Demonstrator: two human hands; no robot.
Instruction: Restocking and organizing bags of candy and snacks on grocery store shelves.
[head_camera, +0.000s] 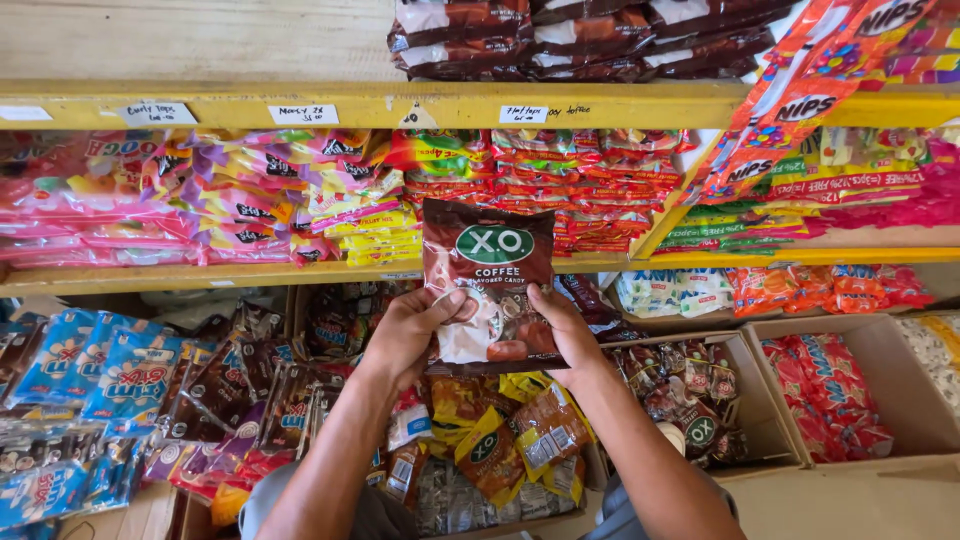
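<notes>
So both hands are up on one brown coffee candy bag (487, 285), held upright in the middle of the view, right in front of the yellow shelf edge (300, 272). The bag's long axis runs up and down, top edge pointing toward the far shelves, bottom edge toward the person. The left hand (408, 330) has the lower left side, thumb wrapped over the front and fingers closed behind it; the right hand (568, 330) pinches the lower right edge the same way, thumb on the front. So both grips are closed on the bag and sit about level, neither hand really nearer than the other, the bag just spans between them. Directly below, on the near side, there's a cardboard box (760, 400) to the right with more dark candy bags, and a pile of yellow and brown packs (500, 430) right under the wrists. Left of that are blue candy bags (100, 375). Far shelf behind has pink and yellow packs (200, 200) on the left and red packs (590, 190) in the middle.
</notes>
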